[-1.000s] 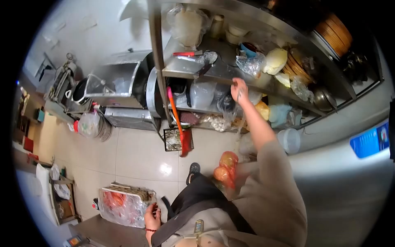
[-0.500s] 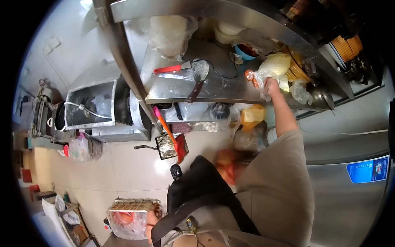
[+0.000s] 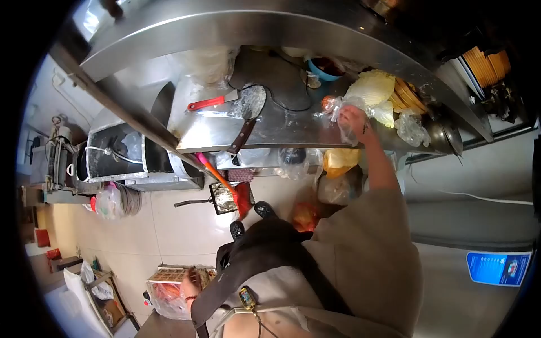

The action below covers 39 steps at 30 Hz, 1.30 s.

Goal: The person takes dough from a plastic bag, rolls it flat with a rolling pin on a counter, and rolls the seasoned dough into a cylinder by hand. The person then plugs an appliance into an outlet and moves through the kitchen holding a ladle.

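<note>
My right hand point(image 3: 352, 118) reaches over the steel counter point(image 3: 293, 127), its fingers closed on a clear plastic bag point(image 3: 348, 135). Orange-red pieces point(image 3: 328, 103) show at the bag's left end; what they are I cannot make out. Pale cabbage leaves point(image 3: 372, 90) lie just behind this hand, and a crumpled clear bag point(image 3: 412, 127) sits to its right. Low on the left, my left hand point(image 3: 191, 283) is beside a basket point(image 3: 174, 274) lined with clear plastic, with something orange inside. That hand's fingers are small and dark, so their grip is unclear.
On the counter lie a red-handled scraper point(image 3: 213, 102), a wooden-handled cleaver point(image 3: 248, 115), a black cord and a blue bowl point(image 3: 325, 69). A steel shelf point(image 3: 253, 28) runs above. On the floor are a dustpan point(image 3: 224, 198) and red broom point(image 3: 242, 200). A fridge point(image 3: 445, 281) stands right.
The view has shifted closer to the counter. My right hand keeps hold of the clear bag, now a little left of before. My left hand has moved further over the basket's edge.
</note>
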Available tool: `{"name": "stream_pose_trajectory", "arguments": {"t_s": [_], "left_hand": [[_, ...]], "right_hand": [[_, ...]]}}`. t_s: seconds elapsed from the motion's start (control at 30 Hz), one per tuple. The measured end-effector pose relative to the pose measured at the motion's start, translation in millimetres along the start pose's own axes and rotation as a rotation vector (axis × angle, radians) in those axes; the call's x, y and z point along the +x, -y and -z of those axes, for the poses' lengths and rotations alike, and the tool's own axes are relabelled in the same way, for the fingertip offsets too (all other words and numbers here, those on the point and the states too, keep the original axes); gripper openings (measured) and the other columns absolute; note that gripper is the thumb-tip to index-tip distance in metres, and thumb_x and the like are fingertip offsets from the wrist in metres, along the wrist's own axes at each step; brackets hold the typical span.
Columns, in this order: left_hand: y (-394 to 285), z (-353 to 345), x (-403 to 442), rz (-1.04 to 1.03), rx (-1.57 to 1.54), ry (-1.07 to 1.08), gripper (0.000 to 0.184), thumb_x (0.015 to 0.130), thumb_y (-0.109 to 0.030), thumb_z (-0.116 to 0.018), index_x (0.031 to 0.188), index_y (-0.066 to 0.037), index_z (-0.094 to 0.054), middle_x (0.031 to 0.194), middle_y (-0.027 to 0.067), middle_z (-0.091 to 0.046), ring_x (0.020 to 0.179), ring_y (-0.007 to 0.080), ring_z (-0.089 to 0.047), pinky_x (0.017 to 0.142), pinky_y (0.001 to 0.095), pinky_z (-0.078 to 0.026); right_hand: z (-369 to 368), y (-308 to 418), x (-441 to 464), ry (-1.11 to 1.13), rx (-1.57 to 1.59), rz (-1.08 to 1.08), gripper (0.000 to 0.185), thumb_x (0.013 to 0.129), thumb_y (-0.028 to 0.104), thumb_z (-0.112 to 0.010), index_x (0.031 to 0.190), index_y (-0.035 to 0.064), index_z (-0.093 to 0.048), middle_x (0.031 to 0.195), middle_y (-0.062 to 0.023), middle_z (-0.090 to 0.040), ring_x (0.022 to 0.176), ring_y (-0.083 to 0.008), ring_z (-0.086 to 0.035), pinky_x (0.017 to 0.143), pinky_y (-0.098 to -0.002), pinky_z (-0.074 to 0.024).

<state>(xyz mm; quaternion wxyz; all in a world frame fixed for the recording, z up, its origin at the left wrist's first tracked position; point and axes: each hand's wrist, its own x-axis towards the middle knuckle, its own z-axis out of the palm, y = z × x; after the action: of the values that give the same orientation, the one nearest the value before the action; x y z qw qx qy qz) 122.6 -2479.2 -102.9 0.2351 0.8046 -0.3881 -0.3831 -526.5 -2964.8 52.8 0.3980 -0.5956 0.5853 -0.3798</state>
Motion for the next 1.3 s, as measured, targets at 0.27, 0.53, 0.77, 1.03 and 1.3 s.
{"name": "stream_pose_trajectory", "arguments": {"t_s": [0.27,0.53,0.77,1.03,1.3], "left_hand": [[-74,-61,-9,-0.066,-0.045,0.098,0.030,0.085,-0.007,-0.061,0.115,-0.003,-0.059,0.089,0.0152,-0.067,0.076,0.0224,-0.067,0.067,0.0328,-0.054],[-86,-85,-52,0.012,0.028,-0.030,0.029,0.085,-0.010,-0.062,0.113,-0.002,-0.060,0.088,0.0151,-0.067,0.075,0.0246,-0.068,0.068,0.0348,-0.054],[-98,-125,-100,0.146,-0.108,0.036,0.031,0.086,-0.012,-0.063,0.114,-0.002,-0.059,0.089,0.0155,-0.067,0.076,0.0225,-0.068,0.067,0.0331,-0.054],[-51,-132,-169,0.195,-0.112,-0.137,0.030,0.086,-0.012,-0.061,0.114,-0.001,-0.060,0.090,0.0158,-0.067,0.072,0.0221,-0.065,0.066,0.0335,-0.053],[24,-113,-309,0.420,-0.199,-0.309,0.034,0.084,-0.021,-0.060,0.113,-0.004,-0.061,0.103,0.0203,-0.064,0.098,0.0343,-0.062,0.086,0.0424,-0.049]], "right_hand": [[24,-67,22,-0.136,-0.138,0.376,0.015,0.087,0.015,-0.054,0.082,0.0026,-0.060,0.082,-0.0109,-0.062,0.081,-0.0208,-0.062,0.070,-0.0342,-0.0509],[33,-80,53,0.102,0.394,-0.153,0.015,0.086,0.017,-0.058,0.085,0.0026,-0.064,0.078,-0.0127,-0.062,0.074,-0.0191,-0.059,0.073,-0.0336,-0.0502],[21,-21,25,-0.077,-0.404,0.343,0.018,0.084,0.020,-0.062,0.083,0.0025,-0.063,0.078,-0.0128,-0.062,0.072,-0.0223,-0.059,0.069,-0.0318,-0.0489],[35,-42,50,-0.241,-0.626,0.537,0.015,0.073,0.018,-0.067,0.082,0.0057,-0.070,0.071,-0.0120,-0.065,0.062,-0.0204,-0.060,0.061,-0.0320,-0.0475],[-51,-3,62,-0.281,-1.041,0.501,0.033,0.086,0.027,-0.055,0.104,0.0014,-0.065,0.094,-0.0094,-0.067,0.082,-0.0218,-0.062,0.073,-0.0352,-0.0484]]}}
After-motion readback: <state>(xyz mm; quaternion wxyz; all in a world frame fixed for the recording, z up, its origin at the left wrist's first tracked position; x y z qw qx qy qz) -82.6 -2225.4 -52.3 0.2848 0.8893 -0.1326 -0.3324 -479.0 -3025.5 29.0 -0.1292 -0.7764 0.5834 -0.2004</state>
